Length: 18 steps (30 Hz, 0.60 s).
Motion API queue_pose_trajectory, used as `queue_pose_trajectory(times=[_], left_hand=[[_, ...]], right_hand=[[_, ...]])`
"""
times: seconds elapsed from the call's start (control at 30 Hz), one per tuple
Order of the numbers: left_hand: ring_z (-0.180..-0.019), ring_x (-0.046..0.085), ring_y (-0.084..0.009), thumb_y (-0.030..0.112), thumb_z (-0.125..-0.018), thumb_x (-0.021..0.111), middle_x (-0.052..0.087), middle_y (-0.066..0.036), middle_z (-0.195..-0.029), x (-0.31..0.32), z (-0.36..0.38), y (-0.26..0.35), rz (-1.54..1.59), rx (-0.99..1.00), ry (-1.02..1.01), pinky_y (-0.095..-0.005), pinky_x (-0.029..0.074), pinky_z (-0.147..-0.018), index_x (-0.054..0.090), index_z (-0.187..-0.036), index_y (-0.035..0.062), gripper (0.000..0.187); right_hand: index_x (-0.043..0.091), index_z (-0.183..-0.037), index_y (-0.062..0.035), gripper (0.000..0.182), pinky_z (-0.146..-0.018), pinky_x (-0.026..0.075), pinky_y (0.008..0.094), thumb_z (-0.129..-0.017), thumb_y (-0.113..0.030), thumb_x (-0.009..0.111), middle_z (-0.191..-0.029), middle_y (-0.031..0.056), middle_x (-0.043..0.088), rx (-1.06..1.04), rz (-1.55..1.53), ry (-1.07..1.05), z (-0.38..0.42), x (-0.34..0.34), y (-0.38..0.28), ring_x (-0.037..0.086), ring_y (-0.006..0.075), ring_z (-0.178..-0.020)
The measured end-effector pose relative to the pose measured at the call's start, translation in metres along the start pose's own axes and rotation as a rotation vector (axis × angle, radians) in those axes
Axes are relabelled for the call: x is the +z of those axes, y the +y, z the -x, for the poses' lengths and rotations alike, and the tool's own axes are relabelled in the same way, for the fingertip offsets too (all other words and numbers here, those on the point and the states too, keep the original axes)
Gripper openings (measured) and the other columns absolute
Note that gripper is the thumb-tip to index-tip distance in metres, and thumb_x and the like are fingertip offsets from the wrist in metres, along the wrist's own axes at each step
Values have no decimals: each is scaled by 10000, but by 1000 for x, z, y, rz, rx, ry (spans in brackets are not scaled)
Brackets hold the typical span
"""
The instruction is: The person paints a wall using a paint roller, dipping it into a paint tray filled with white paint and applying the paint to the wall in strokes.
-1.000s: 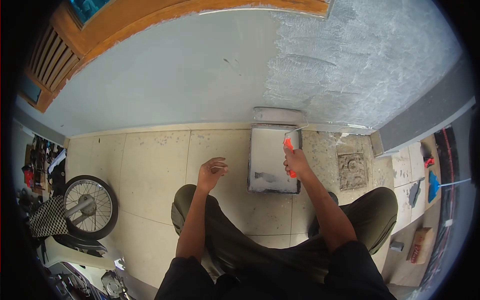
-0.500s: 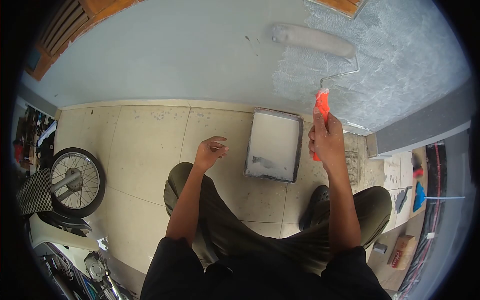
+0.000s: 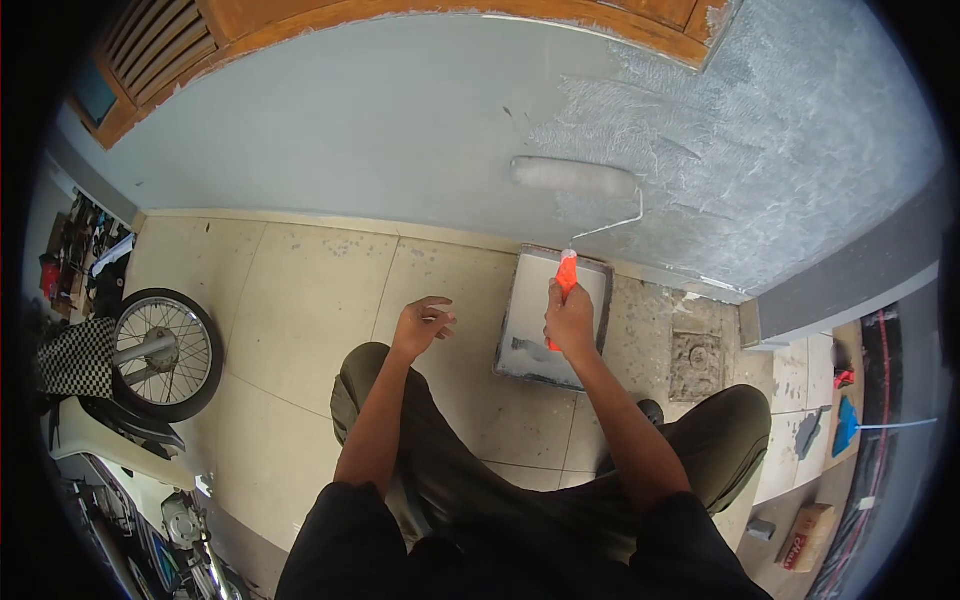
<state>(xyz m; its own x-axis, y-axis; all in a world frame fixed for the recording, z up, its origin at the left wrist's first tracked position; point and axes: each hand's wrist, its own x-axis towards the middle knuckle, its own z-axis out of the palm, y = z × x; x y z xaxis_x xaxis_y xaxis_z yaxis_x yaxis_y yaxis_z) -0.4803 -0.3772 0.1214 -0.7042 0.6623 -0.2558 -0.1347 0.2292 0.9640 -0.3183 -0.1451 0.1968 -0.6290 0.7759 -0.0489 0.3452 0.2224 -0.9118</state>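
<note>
My right hand (image 3: 572, 318) is wrapped round the orange handle of a paint roller (image 3: 572, 178). The roller's pale sleeve lies against the lower part of the grey wall (image 3: 360, 140), at the left edge of the wet, textured paint. Below the handle, a dark-rimmed paint tray (image 3: 503, 325) stands on the floor with whitish paint in it, partly hidden by my right hand. Left of the tray, my left hand (image 3: 425, 328) hovers over my knee with fingers loosely curled and apart, holding nothing.
A motorcycle wheel (image 3: 168, 355) stands on the tiles at the left. Wooden window framing (image 3: 330, 22) runs above the wall. A square floor drain cover (image 3: 697, 364) lies right of the tray. A cardboard box (image 3: 806, 538) and a blue item (image 3: 846, 425) are at the far right.
My right hand has moved left and down, bringing the roller lower on the wall. The view has tilted up slightly, showing more window frame. My left hand stays almost where it was.
</note>
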Motion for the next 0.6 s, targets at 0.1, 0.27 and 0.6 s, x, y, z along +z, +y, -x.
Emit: queue_pose_trajectory(times=[0.1, 0.27, 0.6], left_hand=[[-696, 730, -179, 121, -923, 704, 746, -150, -889, 0, 1, -1, -14, -12, -11, -265, 569, -597, 619, -1229, -43, 358], [-689, 729, -179, 126, -932, 694, 746, -159, -893, -2, -1, -3, -8, -4, -13, -268, 572, -602, 617, -1227, -49, 351], [-685, 729, -183, 143, -949, 674, 746, -163, -907, -1, -6, -6, 13, -18, 7, -276, 576, -604, 618, -1235, -43, 346]], right_hand=[[452, -804, -38, 344, -330, 408, 342, -1041, -281, 512, -544, 26, 456, 209, -141, -89, 8, -5, -15, 481, 157, -354], [455, -819, -37, 332, -340, 412, 335, -1042, -276, 510, -561, 23, 463, 141, -125, -88, 9, -5, -28, 491, 149, -373], [477, -966, -43, 242, -347, 392, 314, -1053, -268, 475, -577, 15, 449, -142, -196, -96, -4, -27, -131, 465, 130, -370]])
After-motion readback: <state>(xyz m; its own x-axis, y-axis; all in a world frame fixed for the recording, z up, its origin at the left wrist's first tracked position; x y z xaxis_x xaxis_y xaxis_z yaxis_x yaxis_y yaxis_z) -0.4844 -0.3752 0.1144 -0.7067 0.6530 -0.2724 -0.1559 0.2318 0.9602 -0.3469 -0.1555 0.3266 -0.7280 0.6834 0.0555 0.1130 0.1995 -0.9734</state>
